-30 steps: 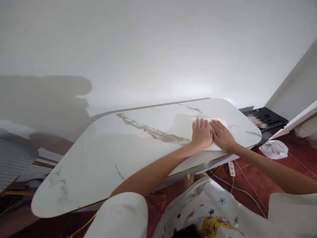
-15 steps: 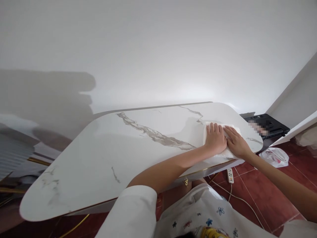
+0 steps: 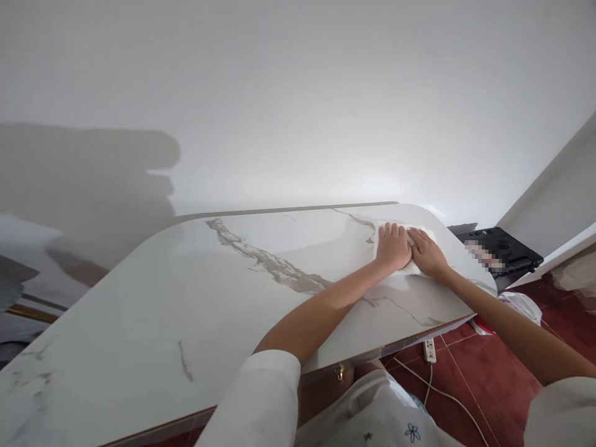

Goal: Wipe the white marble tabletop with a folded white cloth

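Observation:
A folded white cloth [image 3: 410, 268] lies on the right part of a white marble-patterned tabletop [image 3: 223, 323]. My left hand [image 3: 393, 246] presses down on it, fingers together and slightly bent over the cloth. Right beside it, my right hand [image 3: 427, 253] holds the cloth down too, its fingers close together and pointing toward the wall. The two hands touch or nearly touch at the thumbs. Part of the cloth is hidden beneath them.
Behind the tabletop rises a pale wall [image 3: 298, 112]. A black case [image 3: 512, 248] stands past the right end. On the red tiled floor are a power strip [image 3: 429, 351] with a white cable and a plastic bag [image 3: 524, 305]. A gold-coloured knob [image 3: 340, 372] sits under the front edge.
Both hands and the cloth have slid away from the front edge, toward the wall. The view has shifted somewhat, and the tabletop's near left corner has left the picture.

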The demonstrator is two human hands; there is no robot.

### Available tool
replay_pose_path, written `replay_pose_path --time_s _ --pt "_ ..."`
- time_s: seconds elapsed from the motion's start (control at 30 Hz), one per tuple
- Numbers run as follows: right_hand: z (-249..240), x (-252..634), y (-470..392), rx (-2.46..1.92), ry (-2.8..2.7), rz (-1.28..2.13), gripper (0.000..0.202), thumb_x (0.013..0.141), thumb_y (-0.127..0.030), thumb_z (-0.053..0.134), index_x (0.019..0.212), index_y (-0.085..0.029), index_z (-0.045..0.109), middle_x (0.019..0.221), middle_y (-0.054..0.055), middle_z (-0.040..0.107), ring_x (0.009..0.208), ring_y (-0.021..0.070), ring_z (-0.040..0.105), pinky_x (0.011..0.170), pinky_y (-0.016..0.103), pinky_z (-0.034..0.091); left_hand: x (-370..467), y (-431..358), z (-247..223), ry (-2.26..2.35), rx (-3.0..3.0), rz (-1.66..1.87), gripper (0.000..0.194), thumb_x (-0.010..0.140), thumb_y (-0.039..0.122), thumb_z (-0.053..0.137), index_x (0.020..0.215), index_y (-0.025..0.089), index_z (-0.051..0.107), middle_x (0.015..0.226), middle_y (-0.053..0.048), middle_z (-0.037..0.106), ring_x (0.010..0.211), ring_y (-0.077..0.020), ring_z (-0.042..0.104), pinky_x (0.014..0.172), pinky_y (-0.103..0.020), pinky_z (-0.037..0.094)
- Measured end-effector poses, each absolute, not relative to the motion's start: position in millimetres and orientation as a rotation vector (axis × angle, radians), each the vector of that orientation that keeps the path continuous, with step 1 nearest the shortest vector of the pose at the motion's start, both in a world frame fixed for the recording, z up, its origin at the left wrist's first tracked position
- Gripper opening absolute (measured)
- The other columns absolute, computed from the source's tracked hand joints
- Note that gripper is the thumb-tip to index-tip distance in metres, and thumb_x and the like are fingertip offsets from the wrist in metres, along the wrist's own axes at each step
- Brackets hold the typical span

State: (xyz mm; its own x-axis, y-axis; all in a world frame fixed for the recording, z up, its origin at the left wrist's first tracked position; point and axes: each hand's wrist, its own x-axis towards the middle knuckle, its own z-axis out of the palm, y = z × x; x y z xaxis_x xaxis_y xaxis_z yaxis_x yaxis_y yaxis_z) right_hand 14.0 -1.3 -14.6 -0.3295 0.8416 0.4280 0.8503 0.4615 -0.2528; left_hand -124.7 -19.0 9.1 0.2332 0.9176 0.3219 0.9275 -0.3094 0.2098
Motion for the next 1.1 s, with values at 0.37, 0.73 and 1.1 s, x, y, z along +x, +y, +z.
replay_pose_path --time_s 0.37,0.73,1.1 --pt "-6 -13 53 -1.434 -2.217 0.012 0.049 0.09 -0.023 0.034 0.132 -0.013 0.055 0.142 0.011 0.052 0.135 0.0294 0.041 0.112 0.048 0.034 -143 36 7 -1.882 -2.347 -0.647 0.039 0.094 0.024 0.032 0.126 0.01 0.05 0.138 -0.014 0.051 0.135 -0.0294 0.035 0.114 -0.045 0.024" --pt "-2 -30 101 -1.441 -2.193 0.076 0.047 0.089 -0.022 0.036 0.131 -0.018 0.055 0.139 0.006 0.054 0.132 0.027 0.044 0.111 0.046 0.036 -155 81 7 -1.943 -2.281 -0.679 0.038 0.094 0.024 0.031 0.124 0.013 0.052 0.137 -0.014 0.052 0.134 -0.0279 0.035 0.112 -0.046 0.025" --pt "-7 -16 128 -1.463 -2.148 0.119 0.048 0.089 -0.02 0.037 0.133 -0.018 0.055 0.142 0.004 0.052 0.136 0.0258 0.04 0.115 0.046 0.031 -141 110 3 -1.901 -2.242 -0.65 0.039 0.094 0.025 0.032 0.125 0.011 0.052 0.134 -0.014 0.054 0.133 -0.0291 0.037 0.111 -0.045 0.026"
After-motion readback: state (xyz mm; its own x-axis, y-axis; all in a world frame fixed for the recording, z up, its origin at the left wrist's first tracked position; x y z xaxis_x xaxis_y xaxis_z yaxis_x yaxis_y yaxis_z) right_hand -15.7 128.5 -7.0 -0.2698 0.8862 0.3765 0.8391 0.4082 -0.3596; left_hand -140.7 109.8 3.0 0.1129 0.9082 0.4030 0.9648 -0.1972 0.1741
